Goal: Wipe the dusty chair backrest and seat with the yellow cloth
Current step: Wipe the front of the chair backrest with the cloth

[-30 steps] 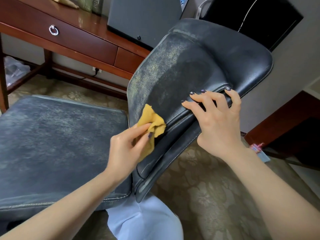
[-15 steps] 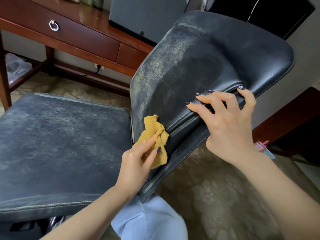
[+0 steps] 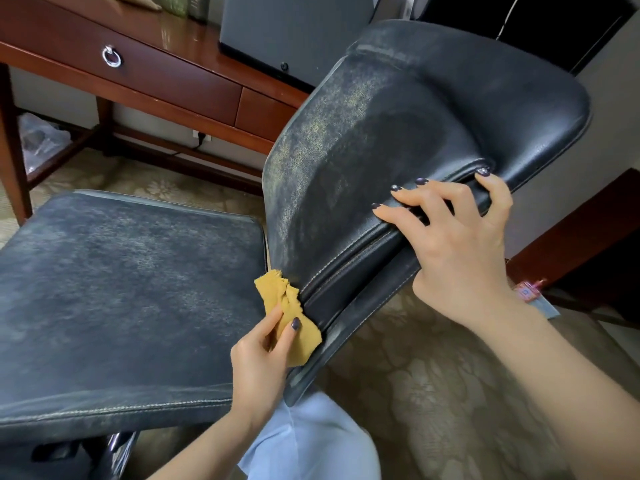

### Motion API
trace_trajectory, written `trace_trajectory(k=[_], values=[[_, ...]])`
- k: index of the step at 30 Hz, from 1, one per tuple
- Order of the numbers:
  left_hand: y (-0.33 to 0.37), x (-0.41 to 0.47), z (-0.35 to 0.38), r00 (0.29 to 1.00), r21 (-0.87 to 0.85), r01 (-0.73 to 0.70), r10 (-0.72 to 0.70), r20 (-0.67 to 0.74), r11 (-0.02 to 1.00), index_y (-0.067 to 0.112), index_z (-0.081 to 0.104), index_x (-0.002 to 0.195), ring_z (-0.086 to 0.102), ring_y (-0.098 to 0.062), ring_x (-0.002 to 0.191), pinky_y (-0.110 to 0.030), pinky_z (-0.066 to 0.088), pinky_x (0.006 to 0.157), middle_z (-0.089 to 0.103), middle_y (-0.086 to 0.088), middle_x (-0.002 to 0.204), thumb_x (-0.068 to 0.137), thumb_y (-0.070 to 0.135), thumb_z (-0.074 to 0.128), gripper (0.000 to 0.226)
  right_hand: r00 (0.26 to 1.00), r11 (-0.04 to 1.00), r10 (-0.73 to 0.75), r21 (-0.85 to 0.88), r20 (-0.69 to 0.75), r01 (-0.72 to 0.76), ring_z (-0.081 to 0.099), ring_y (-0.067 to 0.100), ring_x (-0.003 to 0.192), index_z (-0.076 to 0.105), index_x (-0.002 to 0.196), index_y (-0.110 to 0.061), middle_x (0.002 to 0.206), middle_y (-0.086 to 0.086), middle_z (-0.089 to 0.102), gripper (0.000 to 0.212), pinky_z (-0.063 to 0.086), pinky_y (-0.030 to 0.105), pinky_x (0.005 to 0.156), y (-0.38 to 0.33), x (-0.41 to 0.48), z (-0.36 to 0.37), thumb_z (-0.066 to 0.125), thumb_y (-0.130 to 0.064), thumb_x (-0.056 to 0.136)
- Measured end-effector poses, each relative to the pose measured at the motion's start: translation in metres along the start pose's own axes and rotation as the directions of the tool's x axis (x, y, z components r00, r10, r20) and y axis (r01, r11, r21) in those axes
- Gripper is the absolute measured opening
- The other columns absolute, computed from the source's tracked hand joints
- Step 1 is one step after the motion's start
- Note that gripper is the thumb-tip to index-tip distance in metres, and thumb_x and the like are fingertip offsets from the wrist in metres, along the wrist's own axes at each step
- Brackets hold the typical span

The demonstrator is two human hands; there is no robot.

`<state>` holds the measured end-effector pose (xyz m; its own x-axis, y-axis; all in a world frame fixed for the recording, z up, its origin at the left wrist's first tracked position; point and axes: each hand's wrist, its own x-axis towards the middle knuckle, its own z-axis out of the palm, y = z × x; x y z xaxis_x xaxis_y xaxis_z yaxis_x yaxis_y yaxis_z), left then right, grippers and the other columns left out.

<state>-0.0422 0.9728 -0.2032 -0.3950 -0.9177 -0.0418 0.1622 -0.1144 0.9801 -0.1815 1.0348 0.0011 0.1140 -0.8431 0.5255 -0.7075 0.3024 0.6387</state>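
Cloth (image 3: 289, 315) slid down to backrest (image 3: 381, 140) bottom edge, pinched in my left hand (image 3: 263, 358); right hand (image 3: 457, 244) grips the side. Bunched cloth may skip dust.

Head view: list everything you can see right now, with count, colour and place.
backrest: 1, black, dusty, centre-right, tilted
seat: 1, black, dusty, left
yellow cloth: 1, yellow, against backrest's lower edge
desk: 1, red-brown, top left
drawer ring: 1, silver, on desk front
box: 1, grey, on desk
plastic bag: 1, clear, under desk
carpet: 1, beige floral, floor
hands: 2; left hand pinches cloth, right hand grips backrest's side edge
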Motion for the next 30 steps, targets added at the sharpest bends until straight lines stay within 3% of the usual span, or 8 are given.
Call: trace_trajectory(k=[2,5,11,15,18,22,28,30], values=[[-0.012,-0.005,-0.003,0.997,-0.006,0.079,-0.079,-0.014,0.997,0.025,0.071,0.109,0.041,-0.004,0.065,-0.02,0.037,0.063,0.056,0.013,0.066,0.089,0.022,0.064,0.021,1.0,1.0,-0.003,-0.002,-0.007,0.003,0.04,0.026,0.115,0.065,0.115,-0.019,0.116,0.006,0.061,0.062,0.013,0.048,0.107,0.0,0.0,0.001,0.034,0.0,0.065],[-0.027,-0.017,-0.003,0.978,-0.042,0.202,-0.204,-0.048,0.978,0.026,0.074,0.098,0.051,-0.004,0.072,-0.022,0.043,0.07,0.066,0.012,0.072,0.088,0.022,0.066,0.013,1.0,1.0,-0.017,0.003,0.024,0.017,0.04,0.026,0.116,0.064,0.116,-0.019,0.117,0.006,0.061,0.067,0.012,0.048,0.107,0.001,0.0,0.001,0.059,0.005,0.053],[-0.027,-0.033,0.008,0.933,-0.146,0.319,-0.337,-0.126,0.936,0.02,0.063,0.123,0.06,-0.006,0.09,-0.024,0.043,0.085,0.07,0.006,0.101,0.089,0.019,0.064,0.034,0.993,0.999,-0.035,0.007,0.111,0.035,0.039,0.027,0.118,0.062,0.119,-0.02,0.12,0.007,0.06,0.072,0.01,0.048,0.108,-0.001,0.0,-0.003,0.067,0.006,0.051],[-0.007,-0.018,0.005,0.961,-0.062,0.223,-0.23,-0.154,0.973,0.026,0.068,0.116,0.053,-0.003,0.072,-0.031,0.051,0.078,0.068,0.012,0.08,0.091,0.022,0.062,0.027,0.988,0.995,-0.085,-0.044,0.131,0.092,0.038,0.03,0.121,0.059,0.123,-0.016,0.124,0.012,0.058,0.073,0.013,0.052,0.108,0.0,-0.001,-0.004,0.066,0.008,0.054],[0.012,-0.006,-0.001,0.984,0.006,0.134,-0.132,-0.119,0.991,0.03,0.065,0.118,0.05,-0.006,0.067,-0.007,0.041,0.064,0.067,0.01,0.076,0.092,0.015,0.059,0.031,0.975,0.979,-0.158,-0.1,0.157,0.175,0.045,0.034,0.122,0.056,0.128,-0.012,0.128,0.018,0.056,0.071,0.016,0.058,0.108,0.002,-0.002,-0.005,0.06,0.007,0.06],[0.032,0.002,-0.005,0.999,0.046,0.002,0.0,-0.037,0.999,0.034,0.065,0.114,0.043,-0.002,0.057,-0.008,0.035,0.053,0.063,0.02,0.061,0.091,0.002,0.056,0.041,0.95,0.954,-0.248,-0.123,0.189,0.274,0.053,0.032,0.118,0.057,0.125,-0.007,0.125,0.016,0.058,0.06,0.015,0.058,0.11,0.002,0.004,-0.01,0.035,0.001,0.07],[0.064,0.012,-0.001,0.965,0.063,-0.252,0.246,0.093,0.966,0.027,0.066,0.115,0.054,0.018,0.072,-0.001,0.038,0.069,0.066,0.03,0.089,0.089,-0.001,0.06,0.039,0.898,0.912,-0.366,-0.096,0.245,0.398,0.054,0.031,0.115,0.055,0.123,-0.005,0.122,0.015,0.058,0.054,0.022,0.051,0.109,0.0,0.013,-0.013,0.029,0.001,0.075],[0.07,0.018,0.0,0.926,0.11,-0.363,0.345,0.153,0.925,0.024,0.066,0.116,0.049,0.023,0.071,0.001,0.035,0.07,0.059,0.038,0.083,0.089,0.0,0.059,0.037,0.884,0.903,-0.394,-0.074,0.251,0.423,0.055,0.031,0.112,0.055,0.122,-0.004,0.12,0.014,0.059,0.053,0.026,0.047,0.106,0.0,0.016,-0.013,0.025,0.001,0.078]])
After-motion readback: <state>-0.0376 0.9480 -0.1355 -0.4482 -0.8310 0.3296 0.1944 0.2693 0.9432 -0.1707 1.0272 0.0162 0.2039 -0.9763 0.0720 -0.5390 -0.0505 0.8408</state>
